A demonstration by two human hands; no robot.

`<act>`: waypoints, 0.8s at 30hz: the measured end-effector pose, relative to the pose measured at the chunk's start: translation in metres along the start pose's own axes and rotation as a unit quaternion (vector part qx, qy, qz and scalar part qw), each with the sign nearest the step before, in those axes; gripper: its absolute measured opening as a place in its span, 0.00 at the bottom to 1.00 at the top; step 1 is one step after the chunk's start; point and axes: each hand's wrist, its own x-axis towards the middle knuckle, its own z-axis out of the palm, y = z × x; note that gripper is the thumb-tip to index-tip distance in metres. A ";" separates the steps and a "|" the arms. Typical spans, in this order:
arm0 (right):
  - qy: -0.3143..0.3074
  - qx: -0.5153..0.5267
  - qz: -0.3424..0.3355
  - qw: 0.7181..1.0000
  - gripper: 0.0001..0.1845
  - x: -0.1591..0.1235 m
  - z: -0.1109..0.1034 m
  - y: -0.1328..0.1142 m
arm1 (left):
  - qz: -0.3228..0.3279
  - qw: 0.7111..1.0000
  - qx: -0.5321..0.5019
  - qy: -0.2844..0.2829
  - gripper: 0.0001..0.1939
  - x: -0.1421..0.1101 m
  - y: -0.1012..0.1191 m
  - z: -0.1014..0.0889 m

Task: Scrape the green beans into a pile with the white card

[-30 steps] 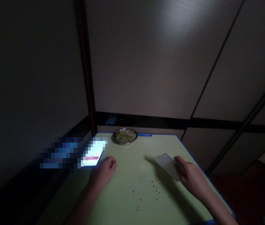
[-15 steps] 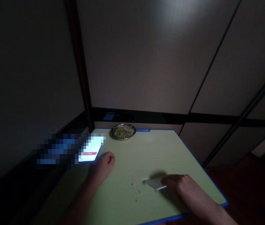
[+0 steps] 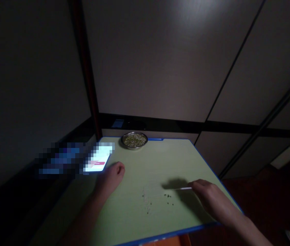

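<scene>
My right hand (image 3: 206,193) pinches a thin white card (image 3: 186,188), seen nearly edge-on, over the right half of the pale green table (image 3: 160,164). Small dark beans or seeds (image 3: 168,196) lie just left of and below the card, and a few more are scattered among whitish specks (image 3: 147,201) nearer the middle. On the left side of the tabletop my left hand (image 3: 113,177) rests curled into a loose fist, with nothing showing in it. A round metal dish (image 3: 134,147) filled with green and whitish grains stands at the far edge.
A lit phone or tablet screen (image 3: 97,162), partly pixelated, is at the left beside my left hand. Cabinet panels (image 3: 155,68) rise behind the table. An orange object (image 3: 170,241) shows below the blue front edge (image 3: 165,235).
My right hand brought the card down and toward me among the dark seeds, then raised it slightly away, turning it edge-on. The seeds lie closer together. My left hand stays in place.
</scene>
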 end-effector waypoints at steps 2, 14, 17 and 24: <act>-0.003 0.000 0.002 1.000 0.17 0.000 0.007 0.000 | 0.000 1.000 0.000 -0.001 0.11 0.000 0.000 -0.001; -0.028 0.005 -0.011 1.000 0.15 -0.014 0.010 -0.017 | -0.009 1.000 -0.002 -0.013 0.10 -0.001 0.003 -0.003; 0.008 0.019 0.007 1.000 0.15 -0.015 0.006 -0.006 | -0.006 1.000 -0.007 -0.012 0.10 0.000 0.003 -0.003; 0.040 0.043 0.073 0.996 0.21 -0.003 0.010 0.027 | -0.010 1.000 -0.009 -0.008 0.10 0.002 0.000 0.000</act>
